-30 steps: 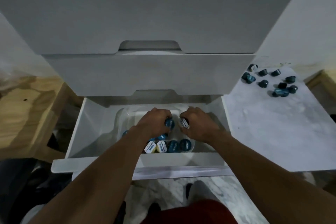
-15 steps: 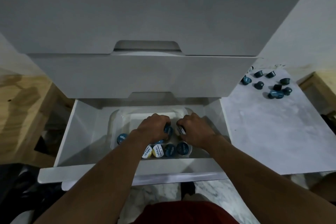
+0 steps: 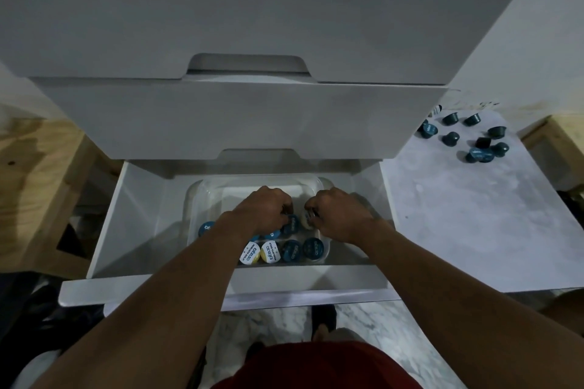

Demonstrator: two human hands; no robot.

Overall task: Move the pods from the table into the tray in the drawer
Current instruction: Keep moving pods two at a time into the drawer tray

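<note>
Both my hands are inside the clear plastic tray (image 3: pixel 202 196) in the open bottom drawer (image 3: pixel 132 218). My left hand (image 3: pixel 264 210) has its fingers curled round a blue pod (image 3: pixel 292 224). My right hand (image 3: pixel 339 213) grips a white-topped pod (image 3: pixel 307 218) right beside it. Along the tray's near side stands a row of pods: two white and yellow ones (image 3: pixel 259 253) and two blue ones (image 3: pixel 303 249). Another blue pod (image 3: pixel 206 228) lies at the tray's left. Several dark blue pods (image 3: pixel 474 139) remain scattered at the far end of the marble table (image 3: pixel 467 230).
A second drawer (image 3: pixel 221 117) juts out above the open one and overhangs the tray's back. Wooden furniture (image 3: pixel 34 180) stands to the left of the cabinet, and another wooden piece (image 3: pixel 556 139) past the table's right edge. The floor below is marble.
Both hands have stayed in the tray, each with its pod, and sunk slightly lower. The camera has shifted, so the drawer appears a little lower in view.
</note>
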